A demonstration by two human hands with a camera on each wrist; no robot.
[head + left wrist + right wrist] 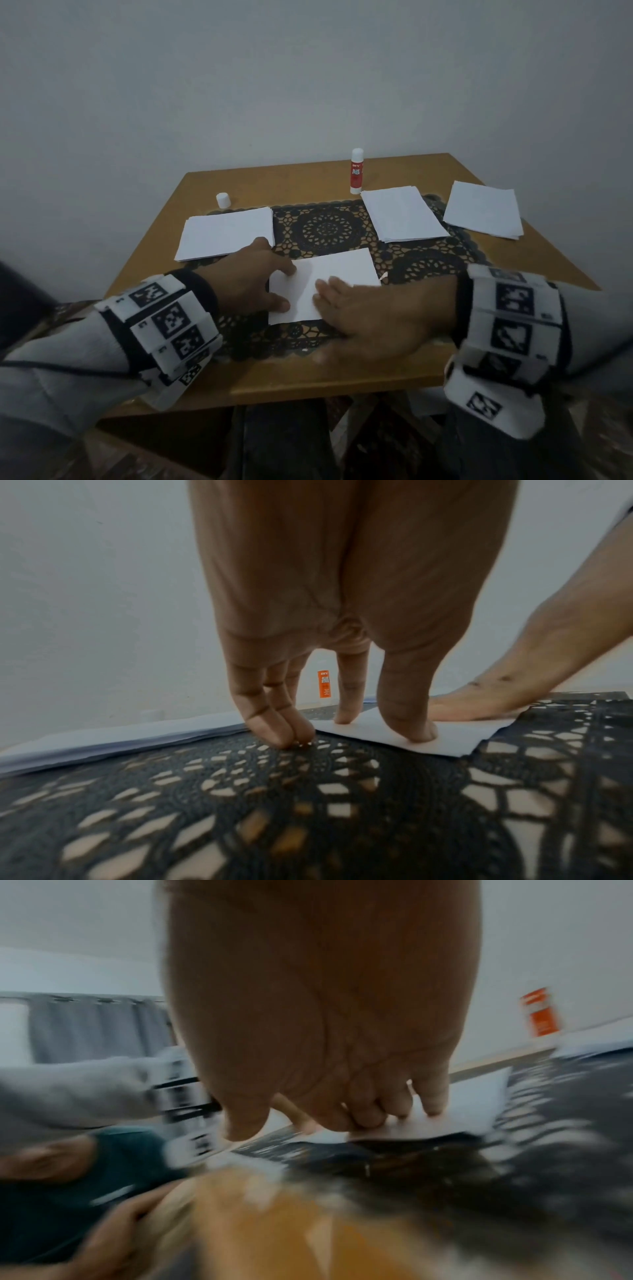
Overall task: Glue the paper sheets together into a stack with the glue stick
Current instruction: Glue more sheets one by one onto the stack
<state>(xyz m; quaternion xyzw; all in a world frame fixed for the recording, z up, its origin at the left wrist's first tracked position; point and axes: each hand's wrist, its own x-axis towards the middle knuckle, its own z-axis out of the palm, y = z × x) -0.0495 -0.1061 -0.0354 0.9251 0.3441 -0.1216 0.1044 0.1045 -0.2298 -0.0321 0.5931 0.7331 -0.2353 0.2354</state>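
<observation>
A single white sheet [329, 274] lies on the dark lace mat [325, 226] in front of me. My left hand [279, 287] presses its left edge with straight index finger and thumb, and the left wrist view shows those fingertips [419, 731] on the sheet [459, 734] while the other fingers touch the mat. My right hand [342, 308] lies palm down on the sheet's right part. The right wrist view is blurred, with that hand's fingertips [433, 1107] on the paper [462, 1107]. The red and white glue stick [356, 171] stands upright at the table's back, away from both hands.
The glue stick's white cap [223, 200] stands at the back left. Stacks of white sheets lie at the left [226, 233], right of centre [404, 216] and far right [484, 209]. The wooden table [308, 377] stands against a pale wall.
</observation>
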